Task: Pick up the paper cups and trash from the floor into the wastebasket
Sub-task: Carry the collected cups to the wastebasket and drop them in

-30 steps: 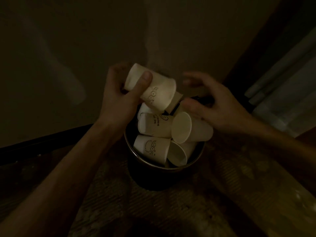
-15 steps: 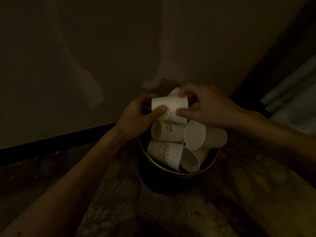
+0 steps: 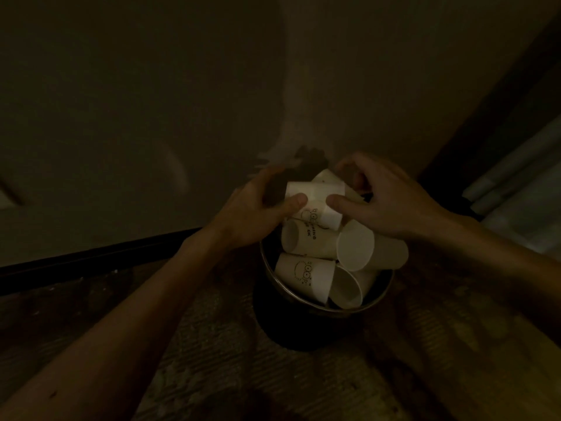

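Observation:
A dark round wastebasket (image 3: 306,332) with a metal rim stands on the floor, heaped with several white paper cups. On top of the heap lies one printed paper cup (image 3: 315,197) on its side. My left hand (image 3: 255,214) holds its left end, thumb pressed on the front. My right hand (image 3: 385,202) holds its right end, thumb on the front and fingers curled over the back. Below it lie a printed cup (image 3: 306,243), a plain cup (image 3: 364,250) with its mouth toward me, and two more cups (image 3: 303,276) by the near rim.
A plain wall (image 3: 151,117) rises right behind the basket, with a dark baseboard (image 3: 91,262) along the floor. A patterned rug (image 3: 212,344) covers the floor around the basket. At the right edge stand pale vertical strips (image 3: 522,183). The scene is dim.
My left hand brought the printed cup down from above onto the heap. My right hand came in and took its other end. Both hands now hold it lower on the pile.

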### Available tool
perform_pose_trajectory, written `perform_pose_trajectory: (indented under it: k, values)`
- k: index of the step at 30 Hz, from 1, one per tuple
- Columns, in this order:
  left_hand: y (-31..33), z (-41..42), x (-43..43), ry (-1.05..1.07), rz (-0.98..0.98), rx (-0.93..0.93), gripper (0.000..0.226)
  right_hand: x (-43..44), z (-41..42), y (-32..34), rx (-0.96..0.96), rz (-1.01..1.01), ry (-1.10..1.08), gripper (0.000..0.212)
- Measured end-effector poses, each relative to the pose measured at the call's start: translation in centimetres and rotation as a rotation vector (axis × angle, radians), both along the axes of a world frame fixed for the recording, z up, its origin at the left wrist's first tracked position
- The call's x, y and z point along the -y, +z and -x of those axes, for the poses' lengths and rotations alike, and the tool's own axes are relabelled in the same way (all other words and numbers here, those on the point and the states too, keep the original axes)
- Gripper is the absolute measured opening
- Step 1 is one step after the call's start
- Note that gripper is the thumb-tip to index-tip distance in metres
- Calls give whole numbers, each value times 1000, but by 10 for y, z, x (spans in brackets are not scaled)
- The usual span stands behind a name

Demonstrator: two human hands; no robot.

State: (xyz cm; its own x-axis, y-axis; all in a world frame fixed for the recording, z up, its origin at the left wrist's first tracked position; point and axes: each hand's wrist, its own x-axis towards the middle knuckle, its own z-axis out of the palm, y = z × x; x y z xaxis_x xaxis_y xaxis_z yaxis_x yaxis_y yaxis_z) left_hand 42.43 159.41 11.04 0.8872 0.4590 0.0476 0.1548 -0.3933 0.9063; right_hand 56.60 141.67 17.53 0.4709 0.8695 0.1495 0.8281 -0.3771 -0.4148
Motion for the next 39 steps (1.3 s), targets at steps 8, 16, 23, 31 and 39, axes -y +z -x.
perform_pose_trajectory:
  k: [8, 16, 23, 31, 39]
  values:
    - [73, 118, -28, 64, -681, -239, 27, -35, 114, 7, -176, -323, 163, 19]
    - [136, 390, -20, 262, -914, -651, 34, -138, 307, -9, -497, -101, 746, 30]
    - [73, 591, 23, 682, -592, -932, 30, -205, 491, -23, -315, 233, 1196, 30]
    - [-24, 695, 2, 1050, -65, -536, 27, -277, 625, -41, -62, 556, 1226, 35]
    - [-117, 659, -142, 1158, 164, -432, 7, -386, 603, -127, -31, 660, 1008, 38]
